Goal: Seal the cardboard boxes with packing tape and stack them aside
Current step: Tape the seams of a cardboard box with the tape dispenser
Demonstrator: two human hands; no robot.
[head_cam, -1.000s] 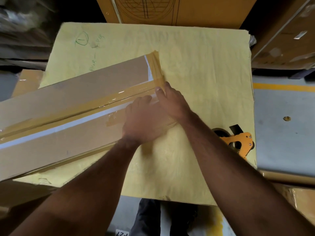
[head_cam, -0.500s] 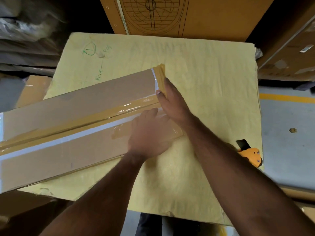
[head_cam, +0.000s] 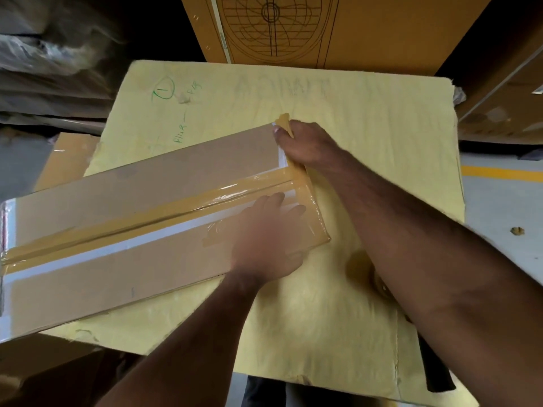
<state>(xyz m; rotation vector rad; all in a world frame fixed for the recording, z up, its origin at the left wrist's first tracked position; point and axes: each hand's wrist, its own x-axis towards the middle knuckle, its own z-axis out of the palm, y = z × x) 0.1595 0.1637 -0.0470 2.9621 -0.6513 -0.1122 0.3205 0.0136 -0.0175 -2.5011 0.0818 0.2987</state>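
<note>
Both hands (head_cam: 308, 145) at box (head_cam: 117, 230) end edge

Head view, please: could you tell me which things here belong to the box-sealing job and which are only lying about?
In the job:
- long cardboard box
- brown packing tape along its seam
- left hand pressing the tape
- right hand at the far corner

Lying about:
- yellow sheet
- fan-printed carton
- floor scrap

left hand (head_cam: 266, 239) flat, right hand (head_cam: 308, 145) curled
</note>
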